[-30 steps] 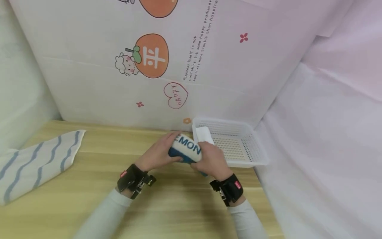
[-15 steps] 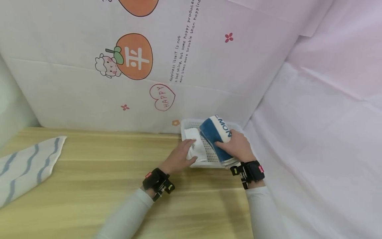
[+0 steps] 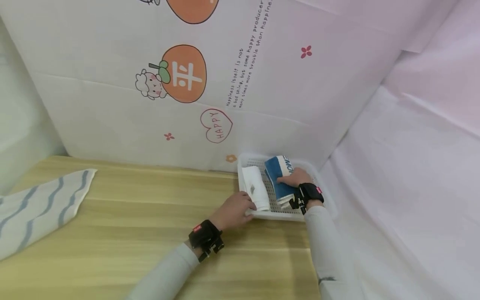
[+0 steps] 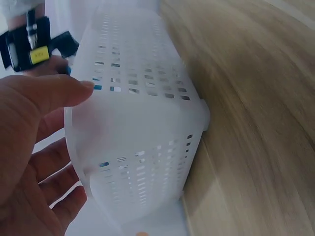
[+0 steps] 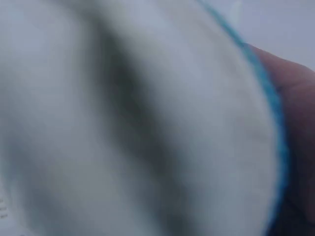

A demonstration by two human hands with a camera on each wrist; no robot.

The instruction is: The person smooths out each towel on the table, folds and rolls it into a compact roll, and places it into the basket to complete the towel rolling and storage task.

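I had right hand (image 3: 298, 177) pinching blue towel (image 3: 279, 191) inside basket (image 3: 279, 216), at white cloth's (image 3: 256, 189) 3 o'clock, likely so fold held together. Left hand (image 3: 232, 211) pinched basket's rim at 7 o'clock, probably steadying it on counter (image 3: 150, 204).

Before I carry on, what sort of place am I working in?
Probably a staged workspace rather than a lived-in room: a wood-grain tabletop backed by a printed sheet, with draped white fabric on the right. The white basket and blue-and-white towel suggest laundry tidying.
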